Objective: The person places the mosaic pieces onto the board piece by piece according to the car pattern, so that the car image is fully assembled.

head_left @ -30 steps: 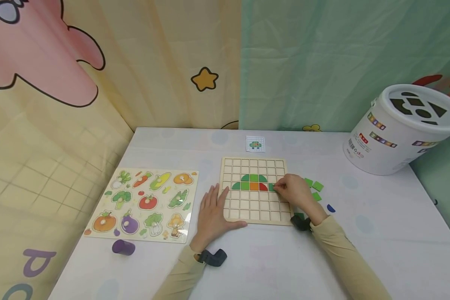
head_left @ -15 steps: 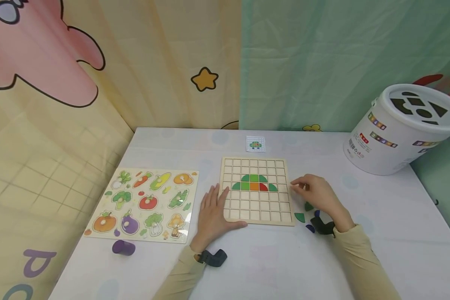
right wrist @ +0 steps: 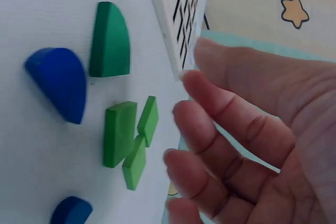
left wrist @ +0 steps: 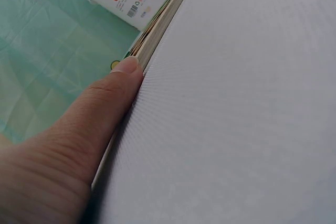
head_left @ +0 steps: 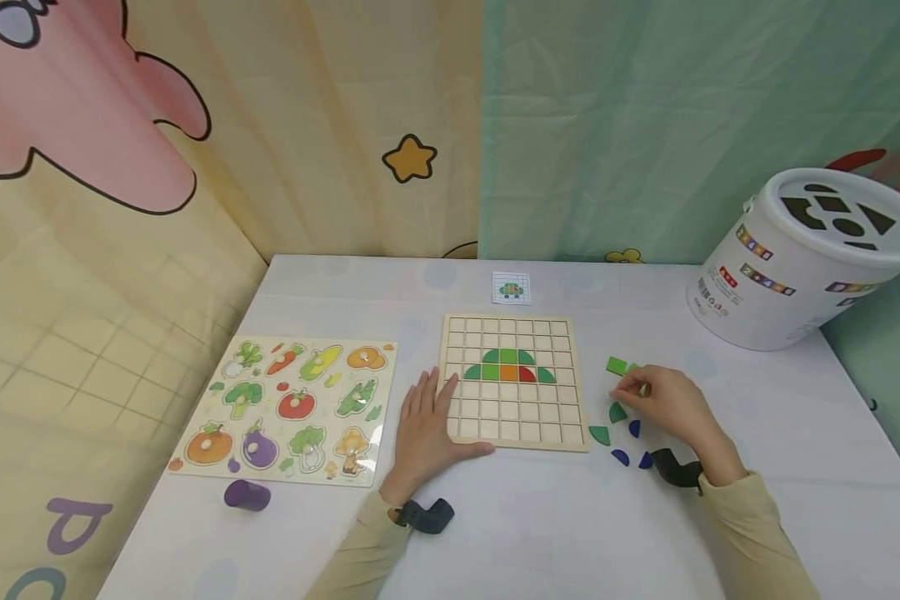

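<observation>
A wooden grid board (head_left: 510, 429) lies on the table, bearing a domed shape of green, orange and red tiles (head_left: 508, 373). My left hand (head_left: 423, 433) rests at its left side with fingers spread, the thumb (left wrist: 118, 85) against the near edge. Right of the board, my right hand (head_left: 663, 400) hovers over loose pieces, fingers loosely bent and nothing visible between thumb and forefinger. Below it are light green squares (right wrist: 119, 134), dark green quarter circles (head_left: 599, 434) and several small blue rounded pieces (right wrist: 60, 80). The hand partly covers the squares in the head view.
A small picture card (head_left: 511, 288) lies behind the board. To the left is a vegetable peg puzzle (head_left: 270, 392), with a purple cylinder (head_left: 247, 495) in front of it. A white bucket (head_left: 765, 283) with shaped holes in its lid stands at the back right.
My right hand has let go of a dark green quarter circle at the right end of the tile shape and moved right to the loose pieces. The left hand has stayed put.
</observation>
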Demonstrator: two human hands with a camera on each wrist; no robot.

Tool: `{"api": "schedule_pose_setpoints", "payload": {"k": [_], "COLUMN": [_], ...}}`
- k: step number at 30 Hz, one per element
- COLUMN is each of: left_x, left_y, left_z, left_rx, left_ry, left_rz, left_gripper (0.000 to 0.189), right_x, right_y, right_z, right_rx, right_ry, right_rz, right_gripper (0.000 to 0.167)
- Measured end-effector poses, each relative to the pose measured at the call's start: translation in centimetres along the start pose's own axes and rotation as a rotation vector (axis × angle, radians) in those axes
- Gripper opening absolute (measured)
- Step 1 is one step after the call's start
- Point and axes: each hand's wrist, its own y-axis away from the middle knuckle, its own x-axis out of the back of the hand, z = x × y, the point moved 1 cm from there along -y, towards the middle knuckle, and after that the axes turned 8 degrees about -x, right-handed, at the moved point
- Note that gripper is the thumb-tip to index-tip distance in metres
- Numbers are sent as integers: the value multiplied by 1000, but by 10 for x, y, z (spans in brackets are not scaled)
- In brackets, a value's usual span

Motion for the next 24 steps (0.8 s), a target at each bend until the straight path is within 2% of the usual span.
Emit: {"api": "schedule_pose_setpoints", "payload": {"k": [5, 13, 24], "left_x": [0, -2, -2], "left_y": [0, 0, 0], "left_z": [0, -1, -1], "left_rx": [2, 1, 0], "left_ry": [-3, -11, -11], "left_rz": [-3, -1, 4], "left_gripper": [118, 118, 118], "right_x": [-4, -6, -9], "right_y": [6, 11, 10], "right_z": [4, 4, 4], "right_rx": [-67, -89, -98], "right_ry": [13, 60, 77], "right_rz": [-68, -97, -112], "right_gripper": [23, 32, 32]}}
